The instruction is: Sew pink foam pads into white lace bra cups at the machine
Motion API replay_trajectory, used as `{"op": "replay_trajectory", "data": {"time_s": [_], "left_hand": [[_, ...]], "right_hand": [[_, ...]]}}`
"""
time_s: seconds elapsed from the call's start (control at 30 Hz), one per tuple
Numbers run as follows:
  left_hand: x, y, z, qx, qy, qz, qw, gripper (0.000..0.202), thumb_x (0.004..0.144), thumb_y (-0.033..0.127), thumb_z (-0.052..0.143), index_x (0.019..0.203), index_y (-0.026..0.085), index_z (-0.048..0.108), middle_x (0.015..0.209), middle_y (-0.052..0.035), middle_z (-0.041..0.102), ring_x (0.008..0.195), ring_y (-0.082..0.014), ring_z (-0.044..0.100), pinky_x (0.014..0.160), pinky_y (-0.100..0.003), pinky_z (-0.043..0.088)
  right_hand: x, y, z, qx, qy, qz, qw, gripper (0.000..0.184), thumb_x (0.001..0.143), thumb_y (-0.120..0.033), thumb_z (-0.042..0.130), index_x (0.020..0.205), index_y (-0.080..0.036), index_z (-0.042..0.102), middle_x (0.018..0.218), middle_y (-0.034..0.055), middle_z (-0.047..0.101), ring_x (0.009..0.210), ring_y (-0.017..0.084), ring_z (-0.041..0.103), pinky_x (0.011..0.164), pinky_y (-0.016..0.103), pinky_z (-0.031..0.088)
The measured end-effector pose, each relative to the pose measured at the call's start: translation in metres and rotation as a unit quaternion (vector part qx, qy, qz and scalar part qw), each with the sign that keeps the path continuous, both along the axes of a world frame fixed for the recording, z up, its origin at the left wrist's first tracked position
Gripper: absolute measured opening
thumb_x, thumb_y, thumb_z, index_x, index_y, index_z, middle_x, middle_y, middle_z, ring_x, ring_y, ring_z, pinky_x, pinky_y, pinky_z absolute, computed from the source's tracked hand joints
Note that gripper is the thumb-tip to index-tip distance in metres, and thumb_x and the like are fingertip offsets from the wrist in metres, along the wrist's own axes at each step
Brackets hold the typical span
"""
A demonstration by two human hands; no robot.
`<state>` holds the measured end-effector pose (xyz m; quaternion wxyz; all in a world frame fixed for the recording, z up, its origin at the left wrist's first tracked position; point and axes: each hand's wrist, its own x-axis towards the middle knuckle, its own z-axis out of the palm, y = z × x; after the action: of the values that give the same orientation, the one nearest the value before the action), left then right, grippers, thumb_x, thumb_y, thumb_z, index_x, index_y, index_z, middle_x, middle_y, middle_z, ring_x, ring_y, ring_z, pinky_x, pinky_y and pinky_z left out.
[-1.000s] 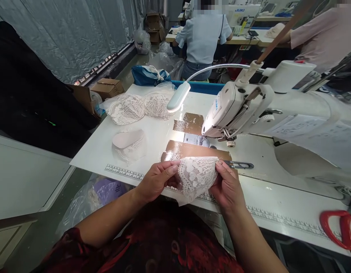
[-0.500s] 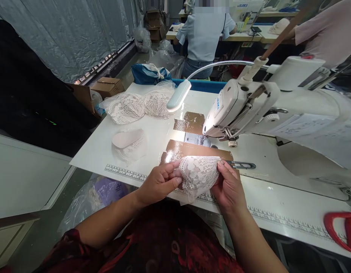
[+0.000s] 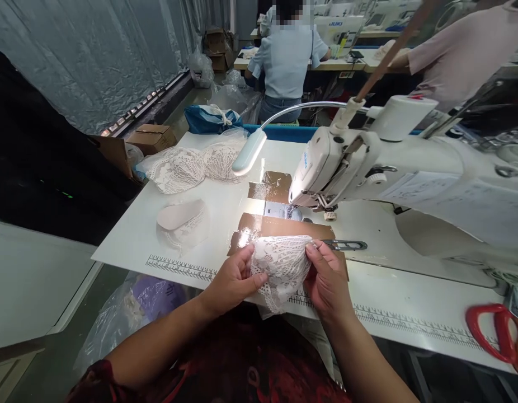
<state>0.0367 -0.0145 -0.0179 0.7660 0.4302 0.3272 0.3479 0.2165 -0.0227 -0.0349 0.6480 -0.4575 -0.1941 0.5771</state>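
Observation:
A white lace bra cup [image 3: 281,263] is stretched between my two hands, just in front of the sewing machine [image 3: 326,168]. My left hand [image 3: 238,280] pinches its left edge, with the thumb lying over the lace. At the upper right corner, my right hand [image 3: 328,277] grips the cup between thumb and fingertips. The lower lace edge hangs loose over the printed ruler. Behind my right fingertips lies a pair of thread snips [image 3: 347,245], partly hidden. Brown taped cardboard [image 3: 292,226] surrounds the needle area beyond the cup.
To the left lies another cup piece with lace [image 3: 181,218]; behind it are joined lace cups [image 3: 177,168]. A lamp [image 3: 250,151] hangs over the table [image 3: 128,240]. Red-handled scissors [image 3: 489,330] rest at the right edge. Two people sit beyond at other machines.
The view has shifted slightly, moving the scene left and down. The lace cup has turned a little in my hands, and my left fingers have moved up along its edge.

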Motion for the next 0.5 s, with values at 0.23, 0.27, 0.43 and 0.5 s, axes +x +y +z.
{"op": "replay_trajectory", "data": {"time_s": [0.23,0.27,0.43,0.5], "left_hand": [[-0.001,0.002,-0.004,-0.010,-0.002,0.012,1.000,0.053,0.081,0.025,0.066,0.130,0.017,0.048,0.111,-0.0086,0.064,0.106,-0.0195,0.058,0.096,-0.032,0.044],[-0.001,0.002,-0.005,-0.015,0.000,0.010,1.000,0.051,0.081,0.025,0.065,0.129,0.018,0.049,0.109,-0.0080,0.065,0.104,-0.0190,0.059,0.094,-0.031,0.045],[-0.004,0.001,-0.009,-0.039,0.001,-0.009,0.999,0.040,0.081,0.023,0.066,0.119,0.018,0.059,0.101,-0.0070,0.068,0.094,-0.0185,0.062,0.085,-0.029,0.048],[-0.007,0.001,-0.011,-0.038,-0.005,-0.019,0.999,0.032,0.082,0.026,0.065,0.112,0.015,0.064,0.097,-0.0081,0.069,0.089,-0.0192,0.064,0.083,-0.030,0.049]], "right_hand": [[0.002,-0.001,-0.002,0.032,-0.001,0.018,0.999,0.023,0.070,-0.030,0.078,0.084,-0.019,0.063,0.080,-0.0011,0.064,0.071,0.011,0.057,0.070,0.022,0.048],[0.002,-0.001,-0.002,0.033,0.002,0.017,0.999,0.024,0.069,-0.030,0.079,0.085,-0.019,0.064,0.080,-0.0009,0.064,0.071,0.011,0.057,0.069,0.022,0.048],[0.004,0.000,-0.001,0.019,0.006,0.000,1.000,0.026,0.064,-0.030,0.082,0.079,-0.018,0.065,0.074,-0.0014,0.063,0.065,0.009,0.054,0.063,0.018,0.046],[0.005,0.000,0.000,0.011,0.014,-0.001,1.000,0.027,0.063,-0.030,0.083,0.078,-0.017,0.066,0.072,-0.0017,0.062,0.064,0.008,0.053,0.062,0.017,0.045]]}}
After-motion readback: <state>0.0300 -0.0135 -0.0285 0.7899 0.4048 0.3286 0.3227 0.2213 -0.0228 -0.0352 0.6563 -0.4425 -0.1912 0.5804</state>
